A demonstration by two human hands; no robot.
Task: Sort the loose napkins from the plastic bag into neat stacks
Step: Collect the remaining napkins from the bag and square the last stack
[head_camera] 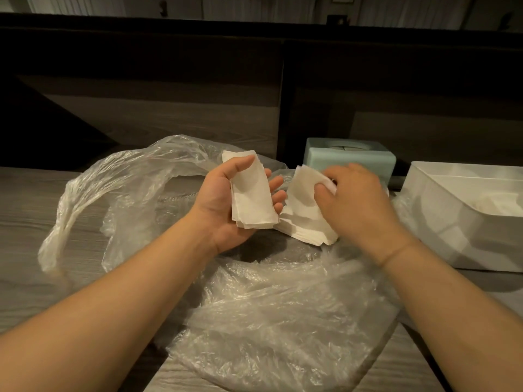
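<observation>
Left hand [226, 199] is cradling a napkin stack [252, 199], long axis running away from the body. Right hand [353, 199], just right of the stack, is pinching loose napkins [304, 193] over the plastic bag [268, 306].

Dim warm light, dark vignetted corners, wide-angle bending at edges, right hand [353, 199] slightly motion-blurred.

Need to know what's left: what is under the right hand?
Under the right hand, a pile of loose napkins lies on the plastic bag. How deep the pile goes is hidden by the hand.
</observation>
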